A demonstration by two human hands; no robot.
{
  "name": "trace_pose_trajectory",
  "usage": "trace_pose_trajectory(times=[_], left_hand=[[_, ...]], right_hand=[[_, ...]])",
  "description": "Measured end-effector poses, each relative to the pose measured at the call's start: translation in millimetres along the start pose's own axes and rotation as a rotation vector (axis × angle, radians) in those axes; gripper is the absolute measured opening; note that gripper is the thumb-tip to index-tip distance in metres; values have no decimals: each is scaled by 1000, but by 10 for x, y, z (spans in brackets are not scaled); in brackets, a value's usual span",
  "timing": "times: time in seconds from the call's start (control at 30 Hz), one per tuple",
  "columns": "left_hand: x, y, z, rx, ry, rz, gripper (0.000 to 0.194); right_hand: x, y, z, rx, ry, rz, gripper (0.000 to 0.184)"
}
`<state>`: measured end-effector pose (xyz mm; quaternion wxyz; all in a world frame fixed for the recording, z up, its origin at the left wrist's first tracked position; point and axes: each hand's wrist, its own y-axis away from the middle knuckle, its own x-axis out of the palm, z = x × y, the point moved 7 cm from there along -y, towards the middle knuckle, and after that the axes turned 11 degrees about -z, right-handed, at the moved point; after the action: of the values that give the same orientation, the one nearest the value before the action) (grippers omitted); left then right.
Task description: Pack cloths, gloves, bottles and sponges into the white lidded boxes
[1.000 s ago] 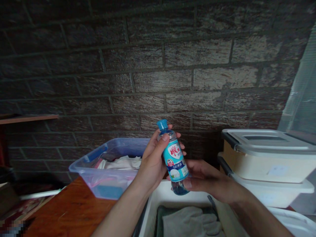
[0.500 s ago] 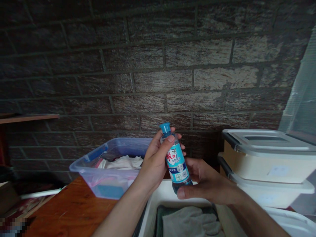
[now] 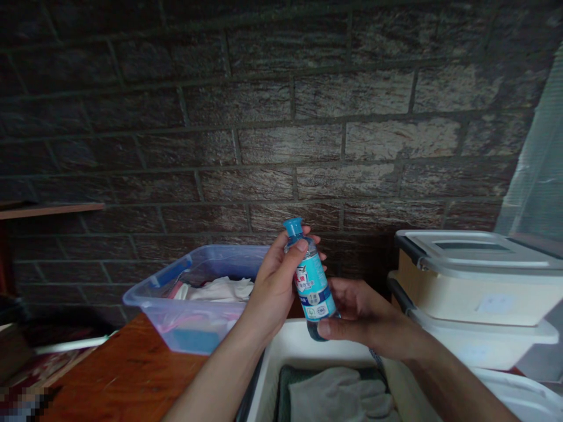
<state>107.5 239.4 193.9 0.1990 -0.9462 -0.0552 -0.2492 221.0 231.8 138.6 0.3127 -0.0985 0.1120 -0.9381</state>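
A small clear bottle of dish soap (image 3: 313,285) with a blue cap and a light-blue label is held up, tilted, in both hands. My left hand (image 3: 277,272) wraps round its neck and upper part, thumb across the front. Near the base, my right hand (image 3: 363,319) grips the bottle with the thumb in front; its other fingers are partly hidden behind. Below the bottle, a white bin (image 3: 267,375) holds grey fabric gloves (image 3: 329,394) lying on a dark green item.
A translucent purple tub (image 3: 152,310) with white cloth stands left on the wooden table (image 3: 105,375). Two lidded cream boxes (image 3: 484,296) are stacked at right, above a white lid (image 3: 519,392). A dark brick wall (image 3: 281,135) rises behind.
The bottle has turned slightly about its long axis, so its label faces further left. My right thumb has shifted a little up along the base.
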Motion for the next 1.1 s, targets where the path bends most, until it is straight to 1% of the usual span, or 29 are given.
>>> trace_pose_trajectory(times=[0.1, 0.2, 0.3, 0.4, 0.5, 0.67, 0.8, 0.9, 0.97, 1.1], left_hand=[[-18, -6, 17, 8, -36, -11, 41], [-11, -6, 29, -7, -39, 5, 41], [10, -8, 33, -44, -8, 47, 38], [-3, -19, -4, -44, 25, 37, 36], [-5, -23, -40, -40, 41, 44, 34], [-16, -26, -43, -2, 35, 49, 36], [-28, -26, -4, 45, -32, 53, 44], [-18, -25, 19, 32, -37, 75, 44], [-15, -23, 10, 23, -9, 72, 43], [-4, -10, -26, 11, 37, 52, 42]], right_hand=[[-30, -15, -30, -14, 24, -30, 52], [-28, -20, -49, -22, 50, -20, 51], [-3, -7, -45, 8, 21, 24, 44], [21, 16, -14, 53, -14, 59, 40], [29, 26, 8, 79, -20, 64, 40], [24, 11, 26, 24, -69, 48, 42], [-31, -6, -9, -25, -29, 2, 41], [-52, -12, -25, -45, -19, -5, 42], [-39, -8, -23, -34, -29, 12, 44], [8, 17, -10, 31, -42, 67, 40]])
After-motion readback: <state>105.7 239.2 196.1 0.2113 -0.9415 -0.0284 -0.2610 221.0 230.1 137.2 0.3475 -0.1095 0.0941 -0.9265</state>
